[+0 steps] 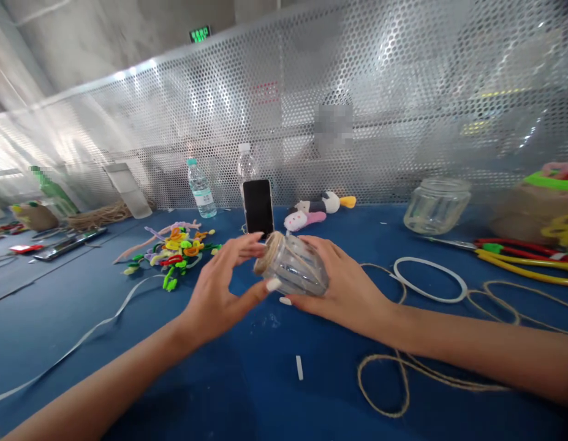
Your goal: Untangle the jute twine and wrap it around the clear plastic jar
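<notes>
A clear glass jar lies tilted on its side between my hands, its twine-wrapped neck pointing left. My right hand is wrapped round the jar's base end. My left hand is curved about the twine-wrapped neck, with the thumb at the near side and the fingers at the far side. Loose jute twine trails over the blue table on the right, partly under my right forearm. A small white strip lies in front of the jar.
A phone leans on a bottle behind the jar. Colourful pipe-cleaner pieces lie at left, beside a long white ribbon. At right are a white ring, an empty glass jar and scissors. A perforated metal screen stands behind.
</notes>
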Demonstrator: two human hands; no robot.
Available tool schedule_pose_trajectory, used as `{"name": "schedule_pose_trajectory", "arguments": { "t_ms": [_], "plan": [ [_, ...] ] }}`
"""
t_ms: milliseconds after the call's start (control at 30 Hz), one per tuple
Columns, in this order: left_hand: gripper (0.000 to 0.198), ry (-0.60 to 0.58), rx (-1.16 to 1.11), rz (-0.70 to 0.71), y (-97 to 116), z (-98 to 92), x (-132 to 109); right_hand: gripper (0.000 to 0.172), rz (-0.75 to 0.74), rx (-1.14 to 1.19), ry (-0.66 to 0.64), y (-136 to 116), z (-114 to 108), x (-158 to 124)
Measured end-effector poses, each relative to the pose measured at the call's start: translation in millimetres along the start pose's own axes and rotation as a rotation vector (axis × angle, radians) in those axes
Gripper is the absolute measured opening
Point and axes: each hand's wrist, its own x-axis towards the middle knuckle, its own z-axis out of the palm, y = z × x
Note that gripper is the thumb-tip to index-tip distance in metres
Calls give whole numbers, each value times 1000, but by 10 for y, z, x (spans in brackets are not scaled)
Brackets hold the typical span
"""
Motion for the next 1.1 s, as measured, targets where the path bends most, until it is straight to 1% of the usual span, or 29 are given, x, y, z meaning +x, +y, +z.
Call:
{"name": "schedule_pose_trajectory", "arguments": {
  "t_ms": [33,100,167,200,267,333,400,500,600,667,767,833,900,967,1033,1100],
  "plan": [
    [44,45,-10,-30,26,44,-29,76,18,18,18,-26,13,-27],
    [30,155,8,-44,81,122,-74,76,27,26,56,-74,32,-78],
    [14,259,55,1,132,161,-91,77,35,27,81,-110,45,-120],
    [10,279,94,49,152,162,-89,77,39,32,91,-122,50,-136],
    [8,270,189,157,176,141,-75,76,32,42,100,-135,59,-160],
    [10,259,252,228,179,113,-58,76,18,36,106,-140,64,-177],
    [12,264,265,263,167,100,-49,76,10,20,102,-143,64,-191],
    [16,271,266,279,144,114,-49,75,5,4,104,-143,59,-208],
    [16,284,253,251,144,144,-56,77,23,-12,102,-136,71,-225],
    [17,287,217,195,166,164,-60,80,44,-24,93,-133,90,-242],
    [15,253,131,83,221,187,-58,81,41,-45,87,-146,84,-253],
    [13,234,70,-8,249,193,-45,84,-25,-111,59,-172,1,-223],
    [12,228,16,-111,254,190,-11,83,-109,-228,-6,-207,-172,-148],
    [12,211,-37,-171,240,185,52,73,-177,-303,-94,-243,-411,-42],
    [12,183,-88,-142,229,188,153,61,-240,-307,-123,-261,-654,65],
    [12,135,-135,-43,249,211,283,52,-313,-312,-77,-241,-837,152]
  ]
}}
